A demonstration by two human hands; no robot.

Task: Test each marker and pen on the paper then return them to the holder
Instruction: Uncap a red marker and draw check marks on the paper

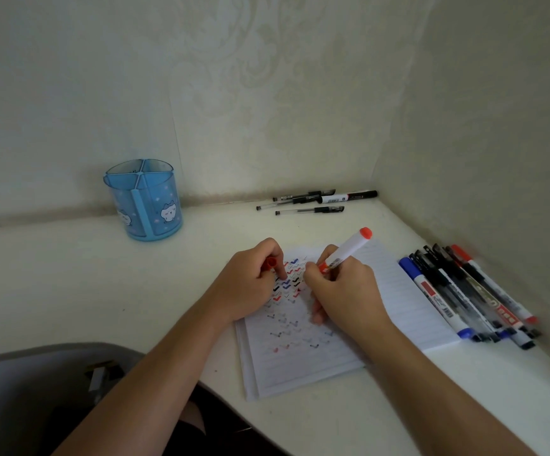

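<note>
Red marker (349, 250) stands tilted over the paper (408, 301), its red-orange butt end up and away from the person and its writing end down among the tick marks. It has a white barrel with a printed label and a red collar near the nib; the nib itself is hidden behind the fingers. The right hand (346, 291) grips the marker low on the barrel with curled fingers, its heel resting on the sheet. The left hand (247, 284) lies on the left part of the paper, its fingers curled round a red cap (270, 262).

The paper is a lined pad covered in rows of small red, blue and black ticks. It lies on a pale cream desk (69, 274) that fits into a corner. Just beside the pad's right edge lies a row of markers and pens (464, 291), side by side, with blue, black and red caps. A small group of black pens (313, 200) lies at the back, near the wall. Well apart to the left, the blue holder (145, 205) stands upright against the back wall, translucent, split into compartments and printed with cat faces. Both walls (267, 93) carry pale, faintly patterned wallpaper. A grey rounded shape (36, 390) shows below the desk edge at lower left; I cannot tell what it is.
</note>
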